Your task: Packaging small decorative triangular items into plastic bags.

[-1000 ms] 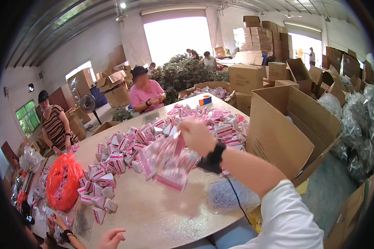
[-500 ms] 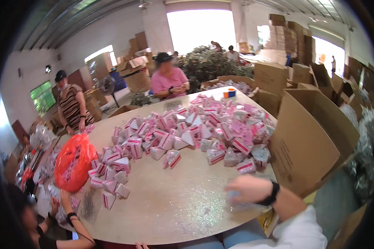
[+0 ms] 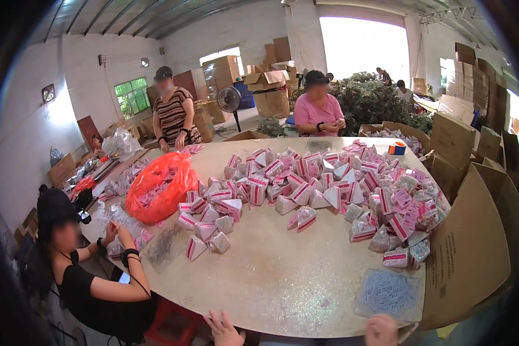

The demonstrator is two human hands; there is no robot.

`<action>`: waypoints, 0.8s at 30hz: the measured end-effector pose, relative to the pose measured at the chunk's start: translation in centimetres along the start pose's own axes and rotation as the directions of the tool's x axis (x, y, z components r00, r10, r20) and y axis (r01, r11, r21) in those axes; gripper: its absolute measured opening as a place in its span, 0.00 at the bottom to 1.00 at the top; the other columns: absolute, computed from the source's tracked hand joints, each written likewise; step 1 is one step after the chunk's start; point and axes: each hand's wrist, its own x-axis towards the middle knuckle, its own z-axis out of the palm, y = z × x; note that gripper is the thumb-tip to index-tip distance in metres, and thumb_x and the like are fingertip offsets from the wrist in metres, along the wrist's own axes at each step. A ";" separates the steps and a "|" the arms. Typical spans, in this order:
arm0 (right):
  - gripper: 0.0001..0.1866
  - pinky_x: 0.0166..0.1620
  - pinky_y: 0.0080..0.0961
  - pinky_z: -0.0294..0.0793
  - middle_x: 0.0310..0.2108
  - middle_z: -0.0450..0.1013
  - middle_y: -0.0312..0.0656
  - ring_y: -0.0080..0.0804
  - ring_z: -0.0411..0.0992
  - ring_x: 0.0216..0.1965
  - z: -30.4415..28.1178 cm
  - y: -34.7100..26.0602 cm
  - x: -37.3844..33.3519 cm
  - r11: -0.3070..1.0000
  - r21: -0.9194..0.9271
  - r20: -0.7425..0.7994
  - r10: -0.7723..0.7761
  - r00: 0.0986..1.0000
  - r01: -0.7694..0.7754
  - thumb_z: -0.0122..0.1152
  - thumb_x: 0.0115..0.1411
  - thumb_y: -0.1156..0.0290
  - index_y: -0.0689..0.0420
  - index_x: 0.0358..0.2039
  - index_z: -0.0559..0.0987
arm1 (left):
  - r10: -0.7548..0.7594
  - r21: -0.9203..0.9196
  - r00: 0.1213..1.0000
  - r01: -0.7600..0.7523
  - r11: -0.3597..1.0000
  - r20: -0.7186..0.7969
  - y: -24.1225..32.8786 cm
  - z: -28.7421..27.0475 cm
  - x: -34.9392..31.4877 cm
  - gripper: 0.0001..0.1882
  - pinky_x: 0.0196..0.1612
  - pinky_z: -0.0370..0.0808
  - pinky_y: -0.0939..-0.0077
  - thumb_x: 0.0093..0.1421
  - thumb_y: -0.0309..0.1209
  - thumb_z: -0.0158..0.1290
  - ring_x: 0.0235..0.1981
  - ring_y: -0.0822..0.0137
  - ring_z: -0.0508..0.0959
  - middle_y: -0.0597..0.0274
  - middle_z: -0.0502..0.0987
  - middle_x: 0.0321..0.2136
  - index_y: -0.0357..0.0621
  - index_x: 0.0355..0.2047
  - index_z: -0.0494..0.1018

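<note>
My left hand [image 3: 224,328] rests at the table's near edge with its fingers spread and nothing seen in them. My right hand [image 3: 382,330] is curled at the same edge, further right; what its fingers hold, if anything, is hidden. Just beyond it lies a clear, shallow tray or bag [image 3: 360,305] with many thin blue-grey pieces [image 3: 389,293], too small to name. A large heap of wedge-shaped clear packets [image 3: 305,190] with pink-striped cards spreads across the table. One packet [image 3: 303,219] lies a little nearer than the heap.
A tall open carton [image 3: 473,254] stands against the table's right side. An orange plastic bag [image 3: 161,187] sits at the left. A co-worker in black [image 3: 106,282] works at the left edge; two others stand or sit beyond. A tape roll [image 3: 397,149] is at the far right.
The view has turned left. My right hand has drawn back from over the blue-grey pieces to the near edge, uncovering them. More of my left hand shows, fingers spread.
</note>
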 end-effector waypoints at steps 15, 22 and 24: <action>0.03 0.24 0.26 0.70 0.20 0.71 0.46 0.36 0.70 0.20 12.4 2.9 1.0 0.901 0.421 0.146 -0.182 0.972 0.105 0.60 0.49 0.76 0.62 0.24 0.78 | 0.044 -0.208 0.967 -0.099 0.973 -0.252 -3.2 0.1 2.1 0.33 0.62 0.39 0.34 0.46 0.32 0.53 0.60 0.25 0.43 0.32 0.50 0.60 0.44 0.55 0.62; 0.03 0.24 0.27 0.68 0.20 0.70 0.45 0.36 0.69 0.19 12.4 2.9 0.5 0.928 0.355 0.027 -0.132 0.991 0.114 0.60 0.50 0.77 0.62 0.23 0.77 | -0.012 -0.232 0.997 -0.006 0.973 -0.078 -0.9 -2.5 3.8 0.30 0.61 0.38 0.31 0.51 0.33 0.48 0.63 0.34 0.46 0.35 0.52 0.61 0.44 0.57 0.61; 0.03 0.24 0.25 0.68 0.21 0.71 0.45 0.35 0.70 0.19 12.5 3.1 0.3 0.924 0.368 0.043 -0.133 0.990 0.108 0.60 0.50 0.77 0.62 0.24 0.77 | 0.066 -0.225 0.998 -0.064 0.972 0.003 1.3 -5.2 3.0 0.29 0.60 0.40 0.30 0.54 0.36 0.48 0.64 0.37 0.47 0.40 0.53 0.61 0.45 0.57 0.61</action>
